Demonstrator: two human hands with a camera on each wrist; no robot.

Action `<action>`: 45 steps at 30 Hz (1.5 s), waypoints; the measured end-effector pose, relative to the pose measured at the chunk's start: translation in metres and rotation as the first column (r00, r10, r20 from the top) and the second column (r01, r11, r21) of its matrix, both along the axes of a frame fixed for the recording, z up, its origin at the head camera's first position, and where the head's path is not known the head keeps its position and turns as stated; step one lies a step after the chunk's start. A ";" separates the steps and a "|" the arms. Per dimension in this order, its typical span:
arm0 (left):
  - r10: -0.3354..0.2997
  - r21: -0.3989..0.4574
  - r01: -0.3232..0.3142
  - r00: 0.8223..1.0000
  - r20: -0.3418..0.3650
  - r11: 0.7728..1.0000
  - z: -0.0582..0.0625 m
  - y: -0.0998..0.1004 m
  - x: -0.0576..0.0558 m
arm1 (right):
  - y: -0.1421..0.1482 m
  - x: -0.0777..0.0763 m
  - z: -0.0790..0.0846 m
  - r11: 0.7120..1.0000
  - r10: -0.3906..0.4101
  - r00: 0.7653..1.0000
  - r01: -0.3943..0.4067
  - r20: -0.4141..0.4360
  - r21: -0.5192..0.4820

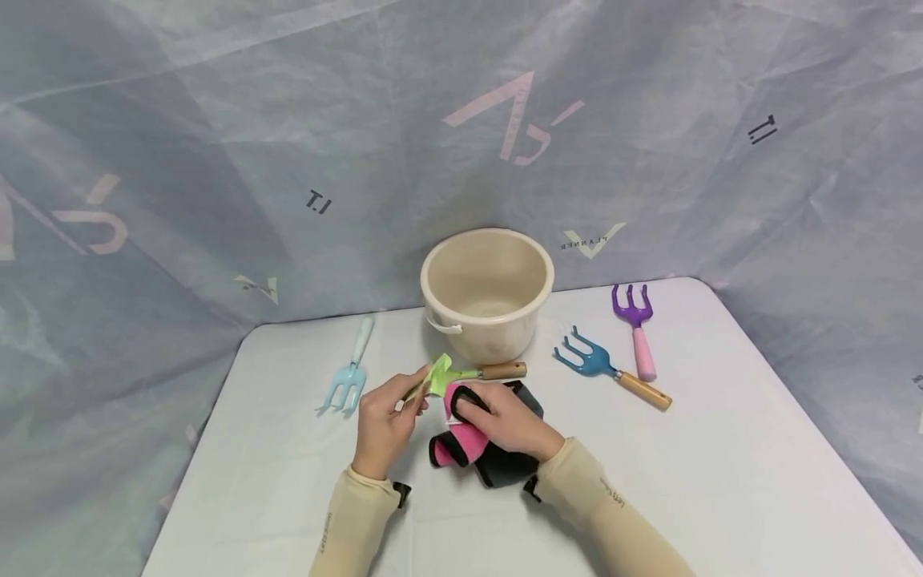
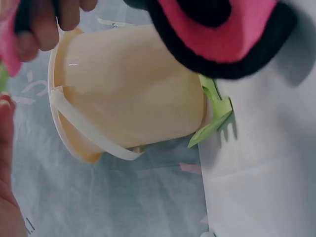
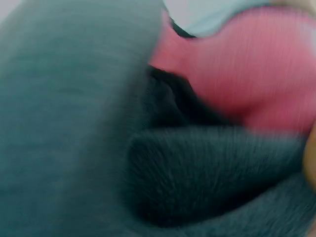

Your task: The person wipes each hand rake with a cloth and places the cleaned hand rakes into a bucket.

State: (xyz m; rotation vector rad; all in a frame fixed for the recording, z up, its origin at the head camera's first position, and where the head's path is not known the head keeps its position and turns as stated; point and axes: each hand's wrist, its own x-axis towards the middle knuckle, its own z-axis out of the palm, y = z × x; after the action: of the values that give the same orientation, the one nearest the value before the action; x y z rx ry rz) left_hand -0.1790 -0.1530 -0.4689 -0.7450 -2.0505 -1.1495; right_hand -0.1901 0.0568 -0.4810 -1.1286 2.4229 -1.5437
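Note:
My right hand (image 1: 515, 425) grips a pink and dark grey fabric piece (image 1: 469, 442) with black edging, its thumb near a black-rimmed loop. In the left wrist view the fabric (image 2: 222, 39) hangs close to the camera. Blurred grey and pink folds (image 3: 247, 64) fill most of the right wrist view. My left hand (image 1: 385, 421) is raised to the left, finger and thumb tips near each other; I cannot tell whether they pinch something. Beyond them lies a light green hand tool (image 1: 501, 371) with a wooden handle, at the bucket's foot.
A cream bucket (image 1: 486, 332) with a white handle stands at the back. On the left lies a pale blue hand fork (image 1: 349, 377). At right are a blue hand fork (image 1: 594, 361) and a purple one (image 1: 634, 314) on the white table (image 1: 692, 481). Grey sheeting hangs behind.

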 end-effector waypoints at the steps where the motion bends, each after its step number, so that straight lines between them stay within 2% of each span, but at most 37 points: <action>1: -0.025 0.005 0.025 1.000 -0.016 1.000 0.000 0.000 0.000 | 0.003 0.000 -0.001 0.995 0.082 0.986 -0.073 0.143 -0.065; 2: -0.049 0.006 0.049 0.998 -0.032 0.999 -0.001 0.001 0.000 | 0.006 -0.001 -0.001 0.986 0.144 0.955 -0.117 0.260 -0.117; 3: -0.072 0.007 0.072 0.996 -0.045 0.997 -0.002 0.001 0.001 | 0.009 -0.001 -0.001 0.976 0.196 0.913 -0.146 0.357 -0.162; 4: -0.090 0.005 0.090 0.995 -0.052 0.996 -0.002 0.001 0.001 | 0.012 -0.001 -0.001 0.968 0.233 0.875 -0.165 0.424 -0.190; 5: -0.102 0.004 0.103 0.993 -0.061 0.995 -0.003 0.002 0.001 | 0.014 -0.001 -0.001 0.961 0.259 0.849 -0.182 0.461 -0.207; 6: -0.107 0.004 0.107 0.992 -0.064 0.994 -0.003 0.002 0.002 | 0.016 -0.001 -0.001 0.960 0.268 0.835 -0.190 0.481 -0.205; 9: -0.080 0.000 0.080 0.995 -0.058 0.997 -0.004 0.003 0.002 | 0.017 -0.003 -0.001 0.956 0.289 0.828 -0.219 0.481 -0.197; 11: -0.026 -0.010 0.026 0.998 -0.050 1.000 -0.006 0.004 0.002 | 0.017 -0.006 -0.002 0.962 0.269 0.856 -0.219 0.441 -0.161; 12: 0.007 -0.016 -0.008 0.999 -0.048 1.000 -0.007 0.004 0.002 | 0.016 -0.007 -0.002 0.970 0.240 0.880 -0.205 0.411 -0.127; 14: 0.073 -0.027 -0.074 0.996 -0.047 0.997 -0.009 0.004 0.001 | 0.014 -0.009 -0.002 0.989 0.149 0.942 -0.147 0.302 -0.028; 16: 0.129 -0.029 -0.131 0.991 -0.046 0.991 -0.011 0.005 0.000 | 0.010 -0.010 -0.002 0.994 0.027 0.988 -0.042 0.150 0.098; 17: 0.154 -0.029 -0.156 0.987 -0.044 0.987 -0.012 0.005 -0.001 | 0.009 -0.010 -0.002 0.989 -0.025 0.997 0.015 0.068 0.148; 18: 0.174 -0.025 -0.175 0.984 -0.028 0.984 -0.013 0.006 -0.002 | 0.007 -0.010 -0.001 0.978 -0.078 0.997 0.081 -0.023 0.194; 19: 0.192 -0.020 -0.192 0.981 -0.002 0.981 -0.014 0.007 -0.002 | 0.005 -0.009 0.000 0.962 -0.123 0.986 0.146 -0.111 0.230; 21: 0.216 0.003 -0.217 0.974 0.070 0.976 -0.015 0.008 -0.004 | 0.000 -0.006 0.002 0.928 -0.190 0.950 0.256 -0.247 0.272; 25: 0.211 0.090 -0.239 0.946 0.245 0.967 -0.016 0.007 -0.005 | -0.010 0.002 0.005 0.858 -0.262 0.848 0.423 -0.460 0.291; 27: 0.212 0.137 -0.259 0.934 0.287 0.956 -0.007 0.011 -0.001 | -0.013 0.005 0.005 0.835 -0.267 0.795 0.473 -0.545 0.280; 31: 0.250 0.193 -0.332 0.902 0.353 0.923 0.009 0.018 0.005 | -0.018 0.008 0.001 0.802 -0.257 0.672 0.549 -0.695 0.235; 33: 0.264 0.211 -0.364 0.883 0.389 0.907 0.009 0.018 0.005 | -0.020 0.008 -0.002 0.790 -0.246 0.627 0.571 -0.739 0.222; 34: 0.264 0.216 -0.373 0.874 0.408 0.902 0.006 0.017 0.003 | -0.021 0.008 -0.003 0.789 -0.247 0.616 0.576 -0.748 0.214; 35: 0.259 0.224 -0.375 0.871 0.418 0.900 0.003 0.015 0.001 | -0.022 0.008 -0.004 0.794 -0.250 0.621 0.570 -0.743 0.209; 36: 0.255 0.226 -0.373 0.871 0.421 0.900 0.001 0.013 0.000 | -0.022 0.007 -0.005 0.803 -0.253 0.642 0.556 -0.724 0.213; 37: 0.249 0.227 -0.365 0.875 0.416 0.903 -0.001 0.010 -0.001 | -0.022 0.007 -0.005 0.822 -0.258 0.685 0.527 -0.681 0.218; 38: 0.238 0.229 -0.349 0.884 0.403 0.909 -0.002 0.008 -0.001 | -0.021 0.006 -0.004 0.847 -0.259 0.743 0.482 -0.617 0.225; 40: 0.210 0.225 -0.301 0.912 0.353 0.927 -0.001 0.004 -0.001 | -0.017 0.005 -0.002 0.915 -0.236 0.884 0.342 -0.403 0.213; 41: 0.201 0.214 -0.275 0.929 0.312 0.937 -0.001 0.002 -0.001 | -0.013 0.004 0.000 0.947 -0.204 0.942 0.259 -0.267 0.190; 42: 0.190 0.200 -0.247 0.946 0.263 0.948 0.000 0.000 0.000 | -0.010 0.003 0.002 0.974 -0.154 0.981 0.171 -0.121 0.150; 43: 0.173 0.191 -0.214 0.963 0.209 0.958 0.001 -0.001 0.000 | -0.006 0.003 0.003 0.992 -0.091 0.995 0.087 0.033 0.094; 44: 0.156 0.182 -0.182 0.976 0.149 0.966 0.001 -0.002 0.000 | -0.002 0.002 0.004 0.999 -0.021 0.985 0.017 0.173 0.028; 45: 0.141 0.170 -0.154 0.986 0.086 0.973 0.002 -0.004 -0.001 | 0.001 0.002 0.005 0.998 0.053 0.953 -0.041 0.298 -0.047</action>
State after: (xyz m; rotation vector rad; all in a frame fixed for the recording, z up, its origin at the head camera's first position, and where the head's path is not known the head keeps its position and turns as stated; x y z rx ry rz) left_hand -0.1797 -0.1565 -0.4667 -0.4626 -1.9949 -1.2696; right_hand -0.1882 0.0583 -0.4763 -0.8746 2.1608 -1.6215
